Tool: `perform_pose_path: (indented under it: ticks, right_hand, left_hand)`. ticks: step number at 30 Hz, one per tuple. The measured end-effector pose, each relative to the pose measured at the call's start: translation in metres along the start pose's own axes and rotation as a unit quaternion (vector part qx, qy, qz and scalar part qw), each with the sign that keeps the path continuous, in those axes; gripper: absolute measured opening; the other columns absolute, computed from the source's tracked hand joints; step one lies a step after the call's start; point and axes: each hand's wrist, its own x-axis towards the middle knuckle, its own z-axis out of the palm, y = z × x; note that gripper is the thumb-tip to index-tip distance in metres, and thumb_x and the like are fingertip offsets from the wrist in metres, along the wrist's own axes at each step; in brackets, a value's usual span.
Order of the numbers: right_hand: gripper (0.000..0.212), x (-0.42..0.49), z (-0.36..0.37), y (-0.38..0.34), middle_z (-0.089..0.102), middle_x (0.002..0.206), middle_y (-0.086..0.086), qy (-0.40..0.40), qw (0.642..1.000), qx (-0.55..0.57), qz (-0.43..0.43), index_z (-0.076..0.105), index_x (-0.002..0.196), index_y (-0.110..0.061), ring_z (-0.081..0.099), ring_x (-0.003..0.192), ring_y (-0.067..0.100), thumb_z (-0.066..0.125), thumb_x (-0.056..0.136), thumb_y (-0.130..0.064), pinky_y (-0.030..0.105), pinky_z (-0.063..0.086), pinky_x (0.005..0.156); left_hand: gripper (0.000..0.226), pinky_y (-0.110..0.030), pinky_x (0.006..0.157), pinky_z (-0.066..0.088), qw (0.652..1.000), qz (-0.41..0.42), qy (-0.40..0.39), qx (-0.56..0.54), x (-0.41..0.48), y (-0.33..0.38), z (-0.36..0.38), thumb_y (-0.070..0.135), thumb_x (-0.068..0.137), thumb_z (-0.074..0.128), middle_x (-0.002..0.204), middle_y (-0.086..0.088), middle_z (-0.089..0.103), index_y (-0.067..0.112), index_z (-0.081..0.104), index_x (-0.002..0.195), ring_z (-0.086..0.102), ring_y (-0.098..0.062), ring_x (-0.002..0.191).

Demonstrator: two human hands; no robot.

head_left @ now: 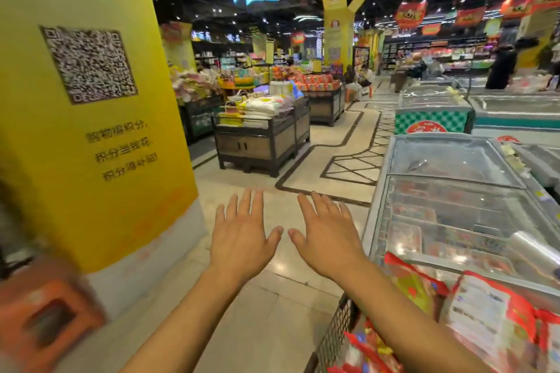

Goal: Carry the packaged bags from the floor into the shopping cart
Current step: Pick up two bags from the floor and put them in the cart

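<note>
A wide stretch of pale tiled floor (266, 327) is shown, and no bag can be seen lying on the part of it that is in view. The left side is filled by a yellow pillar (91, 130) printed with a square code, the right side by glass-lidded freezer chests (454, 206). Beside the nearest chest, at the lower right, a shopping cart (335, 333) is parked; only its dark mesh left wall and part of its basket are shown. Several packaged bags (497, 321) — red, with white printed panels — are already piled inside it, crowded against the left wall and the far rim, the largest stood on edge and leaning. Its long axis cannot be fixed through the blur. A blurred orange stool (45, 318) is seen by the foot of the pillar. The left hand (242, 239) and the right hand (327, 239) are held out over bare floor, palms down, thumbs near each other but apart. The grip of each is wide: the fingers are straight and spread, and nothing is held. The bags in view lie below and to the right of both grips, so the right hand is the nearer to the cart, its forearm passing above the left wall. Part of the task is judged done; any bag left on the floor must be sought outside this view — whether one remains cannot be told.
</note>
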Motion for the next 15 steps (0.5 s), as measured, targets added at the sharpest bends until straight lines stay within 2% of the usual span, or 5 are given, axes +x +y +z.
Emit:
perform_pose_path:
  ticks: [11,15]
  right_hand:
    - [0.071,0.062,0.03,-0.181,0.013,0.17,0.007,-0.031,0.984,0.039,-0.172,0.01,0.163,-0.024,0.011,0.156,0.026,0.031,0.104,-0.057,0.05,0.007,0.126]
    - [0.071,0.08,0.042,-0.243,0.013,0.17,0.008,-0.035,0.974,0.043,-0.219,0.01,0.163,-0.024,0.011,0.156,0.027,0.032,0.104,-0.058,0.05,0.008,0.125]
  left_hand:
    - [0.085,-0.049,0.126,0.012,0.988,-0.138,0.009,0.064,-0.029,-0.179,-0.02,0.066,0.1,0.03,0.172,-0.007,0.005,0.018,0.0,0.164,0.007,-0.029,0.158]
    - [0.092,-0.049,0.126,0.012,0.981,-0.182,0.009,0.066,-0.043,-0.238,-0.029,0.068,0.089,0.016,0.172,-0.008,0.008,0.017,0.004,0.165,0.009,-0.03,0.158]
